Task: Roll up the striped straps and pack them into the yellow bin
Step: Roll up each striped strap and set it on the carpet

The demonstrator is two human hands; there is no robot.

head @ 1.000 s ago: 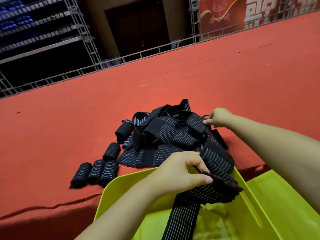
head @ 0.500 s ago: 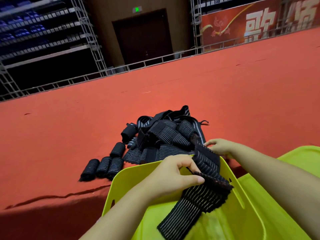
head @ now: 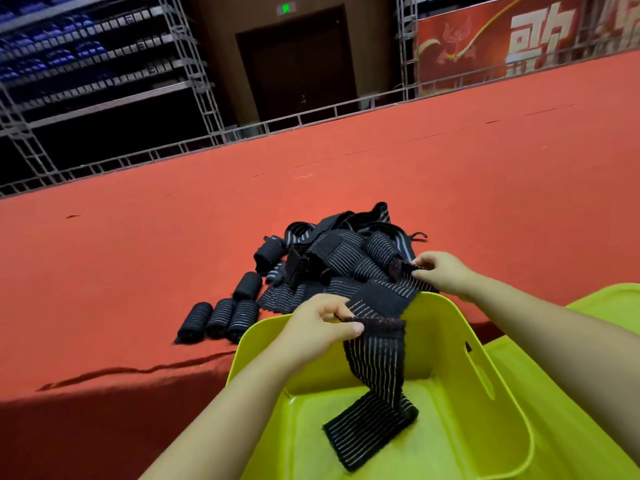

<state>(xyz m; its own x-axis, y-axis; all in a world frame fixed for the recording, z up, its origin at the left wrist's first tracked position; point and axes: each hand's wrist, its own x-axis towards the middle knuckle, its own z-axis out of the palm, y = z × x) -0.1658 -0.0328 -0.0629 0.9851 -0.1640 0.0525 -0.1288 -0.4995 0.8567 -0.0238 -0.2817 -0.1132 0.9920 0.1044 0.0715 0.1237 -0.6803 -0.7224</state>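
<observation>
A black strap with thin white stripes (head: 375, 372) hangs over the yellow bin (head: 485, 372), its free end lying on the bin's floor. My left hand (head: 320, 323) pinches that strap near its top, above the bin's far rim. My right hand (head: 438, 271) pinches the strap's other end, just beyond the rim. Behind them a loose pile of striped straps (head: 343, 258) lies on the red surface. Several rolled straps (head: 218, 317) lie in a row to the left of the pile.
The red carpeted platform (head: 138, 271) drops off at its near edge, left of the bin. A second yellow-green piece (head: 606, 313), perhaps a lid, lies at the right. A metal railing (head: 311, 116) and scaffolding stand at the back.
My right hand has pulled back from the far side of the pile toward the bin's rim. The strap has come out longer, and its free end now lies on the bin's floor.
</observation>
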